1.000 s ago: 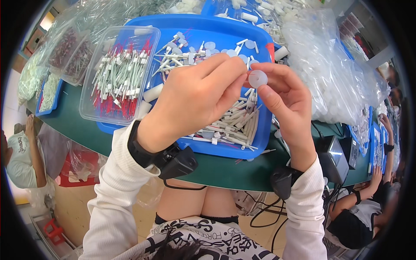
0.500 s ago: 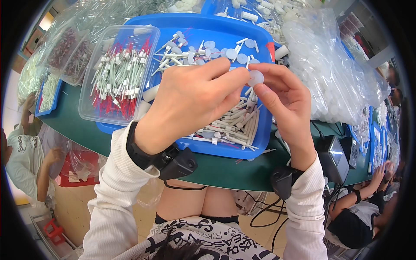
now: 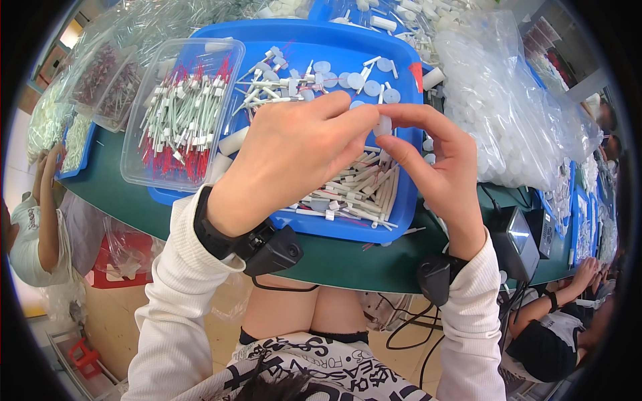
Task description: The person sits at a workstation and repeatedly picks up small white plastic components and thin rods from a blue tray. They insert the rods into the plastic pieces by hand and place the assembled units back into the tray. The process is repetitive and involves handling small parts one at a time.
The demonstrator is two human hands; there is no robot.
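Pinched between both sets of fingertips, a small white disc (image 3: 382, 125) is being held above the blue tray (image 3: 408, 207), over its right half. The left hand (image 3: 291, 160) is closed down narrow on the disc from the left, the right hand (image 3: 441, 174) gripping its other edge with thumb and forefinger. A light, square hold looks best here, so the little part is not flicked off into the heap. Below, white sticks (image 3: 354, 194) are piled toward the tray's near edge, and loose discs (image 3: 374, 83) are scattered along its far edge. A clear tub of red-tipped pieces (image 3: 180, 113) is parked at the tray's left edge, bulging plastic bags (image 3: 508, 113) crowding the bench's right side. At the left edge of the bench (image 3: 348, 260) another person's arm (image 3: 47, 194) is seen.
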